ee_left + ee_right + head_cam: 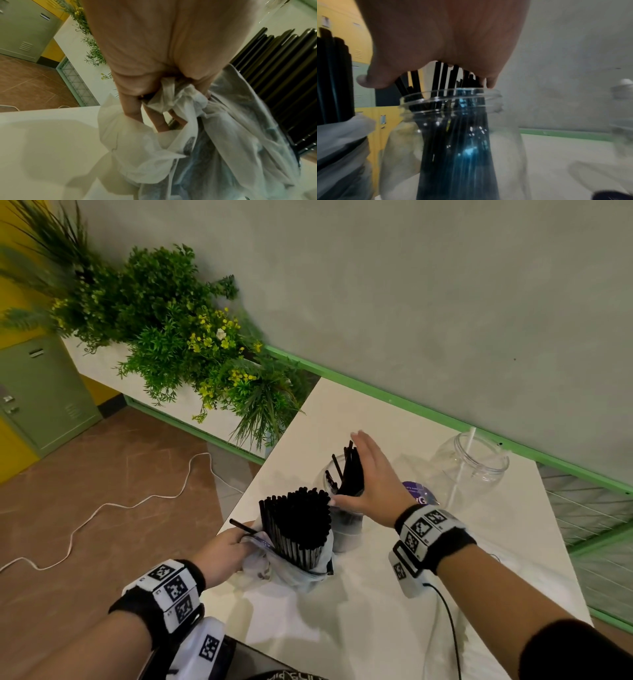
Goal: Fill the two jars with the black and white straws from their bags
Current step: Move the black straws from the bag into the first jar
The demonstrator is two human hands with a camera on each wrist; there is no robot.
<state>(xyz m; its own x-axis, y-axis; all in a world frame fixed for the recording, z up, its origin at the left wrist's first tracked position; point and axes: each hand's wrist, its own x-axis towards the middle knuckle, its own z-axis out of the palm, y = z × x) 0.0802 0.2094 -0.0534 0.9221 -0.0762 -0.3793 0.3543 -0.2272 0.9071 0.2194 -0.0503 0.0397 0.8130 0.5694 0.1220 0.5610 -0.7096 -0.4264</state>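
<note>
A clear jar (346,529) stands mid-table with a bunch of black straws (351,474) leaning in it. My right hand (373,474) lies flat with straight fingers against the tops of those straws; the right wrist view shows the palm (445,33) just above the jar's rim (453,93). Left of the jar, a white plastic bag (291,570) holds a thick bundle of black straws (298,522) upright. My left hand (229,549) grips the bag's crumpled edge (173,98). A second clear jar (476,460) at the back right holds one white straw (462,470).
A purple-labelled item (419,494) lies between the two jars. The white table (376,611) ends close to my left hand, above a brown floor with a white cable (102,508). A planter of green plants (178,337) stands beyond the table's left corner, against the grey wall.
</note>
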